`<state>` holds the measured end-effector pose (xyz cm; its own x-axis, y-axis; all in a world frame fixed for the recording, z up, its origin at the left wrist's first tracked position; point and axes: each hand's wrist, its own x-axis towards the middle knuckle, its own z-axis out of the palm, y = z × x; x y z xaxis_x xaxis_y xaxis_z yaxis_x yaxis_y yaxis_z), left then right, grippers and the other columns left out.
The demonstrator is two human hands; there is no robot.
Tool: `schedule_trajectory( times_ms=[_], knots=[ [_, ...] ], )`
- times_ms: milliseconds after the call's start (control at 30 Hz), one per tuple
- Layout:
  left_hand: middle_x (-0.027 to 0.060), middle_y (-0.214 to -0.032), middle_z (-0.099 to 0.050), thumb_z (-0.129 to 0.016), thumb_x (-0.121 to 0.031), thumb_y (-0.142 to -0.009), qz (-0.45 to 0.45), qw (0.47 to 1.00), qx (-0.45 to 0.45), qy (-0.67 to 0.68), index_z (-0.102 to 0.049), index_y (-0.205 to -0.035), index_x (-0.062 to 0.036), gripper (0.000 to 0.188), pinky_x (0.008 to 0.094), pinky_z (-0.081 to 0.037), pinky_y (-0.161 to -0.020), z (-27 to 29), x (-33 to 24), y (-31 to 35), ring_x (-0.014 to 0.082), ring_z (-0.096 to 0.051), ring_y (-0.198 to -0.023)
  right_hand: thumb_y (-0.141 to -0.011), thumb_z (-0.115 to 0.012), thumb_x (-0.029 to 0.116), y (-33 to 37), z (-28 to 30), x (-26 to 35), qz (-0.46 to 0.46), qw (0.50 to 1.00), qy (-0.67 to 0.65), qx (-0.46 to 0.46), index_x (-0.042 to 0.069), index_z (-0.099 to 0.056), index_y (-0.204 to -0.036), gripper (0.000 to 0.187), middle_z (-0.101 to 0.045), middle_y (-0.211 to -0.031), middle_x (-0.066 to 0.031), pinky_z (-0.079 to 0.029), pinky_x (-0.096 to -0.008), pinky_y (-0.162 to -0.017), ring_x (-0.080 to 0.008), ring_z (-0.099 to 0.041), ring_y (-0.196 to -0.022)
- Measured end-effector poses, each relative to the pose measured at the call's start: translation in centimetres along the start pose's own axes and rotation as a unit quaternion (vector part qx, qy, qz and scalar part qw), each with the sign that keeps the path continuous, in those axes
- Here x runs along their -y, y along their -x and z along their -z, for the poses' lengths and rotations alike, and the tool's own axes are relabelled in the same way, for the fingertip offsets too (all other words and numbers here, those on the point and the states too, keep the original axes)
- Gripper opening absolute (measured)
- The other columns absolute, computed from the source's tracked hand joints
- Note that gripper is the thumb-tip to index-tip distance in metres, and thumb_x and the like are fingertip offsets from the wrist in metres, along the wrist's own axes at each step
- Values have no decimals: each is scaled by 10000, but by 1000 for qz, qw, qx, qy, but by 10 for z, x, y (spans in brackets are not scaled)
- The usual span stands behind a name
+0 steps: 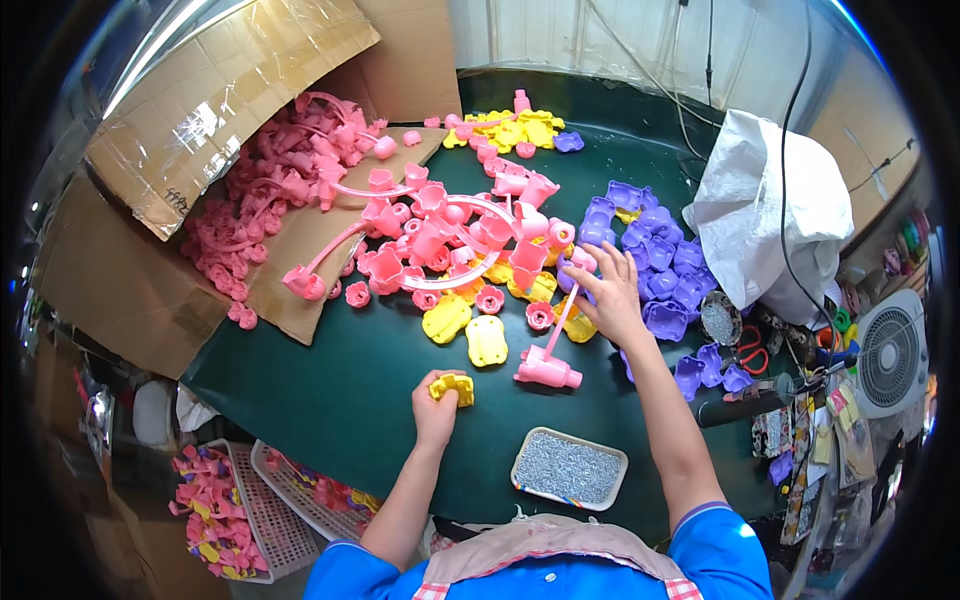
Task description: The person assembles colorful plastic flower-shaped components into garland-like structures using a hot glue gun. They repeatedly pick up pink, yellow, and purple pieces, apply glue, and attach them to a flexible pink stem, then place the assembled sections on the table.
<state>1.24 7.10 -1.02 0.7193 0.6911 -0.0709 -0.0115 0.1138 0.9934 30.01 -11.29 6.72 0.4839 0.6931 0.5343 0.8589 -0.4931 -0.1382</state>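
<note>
A: State the position of the yellow piece.

B: The yellow piece (453,389) is in the left hand (433,412), above the green tabletop (330,400). Thumb and fingers are clamped on it.

A: And the right hand?

B: The right hand (614,298) reaches farther out, over the upper end of a long-stemmed pink part (548,370). Its fingers are spread; whether the thumb pinches the stem, I cannot tell.

A: Room for moving?

B: Tabletop shows to the left of the left hand and between that hand and the tray (590,504). The tray, filled with small metal pins (570,468), lies near the front edge, between the forearms. Beyond the hands it is tight: yellow shells (487,341) and a pink pile (430,235) lie ahead, purple shells (660,245) just beside the right wrist.

A: The left edge?

B: It curves back to a cardboard box (225,110), whose flap lies on the tabletop, pink pieces (270,190) spilling out.

A: Surface and room?

B: Dark green, with some sheen toward the rear. A white sack (765,215) stands at right, red-handled scissors (752,352) and a fan (888,355) nearer. Pale panels (560,35) form the back wall. Baskets (262,515) of mixed parts stand below, at left.
</note>
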Motion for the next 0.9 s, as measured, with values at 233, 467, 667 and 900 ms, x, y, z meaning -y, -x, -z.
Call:
schedule_trajectory(
  times_ms=[233, 467, 667, 900],
  knots=[
    [199, -1239, -636, -500, 98, -778, 130, 952, -37, 274, -530, -1194, 42, 421, 459, -558, -1007, 1, -15, -1, 338, -652, -1208, -786, -818, 171, 11, 97, 39, 35, 986, -164, 9, 116, -724, -876, 142, -710, -959, -45, -319, -556, -1137, -261, -677, -1068],
    [139, -1351, -623, -508, 82, -926, 92, 864, 41, 492, -513, -1411, -23, 497, 442, -536, -1061, -76, -61, -1, 301, -611, -1277, -1012, -630, 153, 84, 51, 147, -80, 916, -393, 34, 30, -538, -798, 263, -547, -602, -133, -453, -407, -482, -326, -588, -498],
    [172, -1439, -560, -496, -37, -906, 86, 818, -19, 568, -409, -1497, 0, 598, 470, -440, -1156, -91, -108, 20, 325, -506, -1397, -1070, -562, 205, 80, 27, 169, -167, 885, -434, 7, 6, -506, -808, 335, -519, -605, -91, -393, -354, -468, -231, -494, -473],
    [183, -1412, -546, -505, 45, -815, 47, 850, 52, 522, -389, -1494, -48, 696, 518, -340, -1223, -76, -83, 13, 329, -495, -1392, -1109, -472, 365, 90, 30, 153, -325, 580, -692, 280, 15, -603, -1004, 388, -588, -769, -12, -499, -282, -533, -99, -560, -607]
  ],
)
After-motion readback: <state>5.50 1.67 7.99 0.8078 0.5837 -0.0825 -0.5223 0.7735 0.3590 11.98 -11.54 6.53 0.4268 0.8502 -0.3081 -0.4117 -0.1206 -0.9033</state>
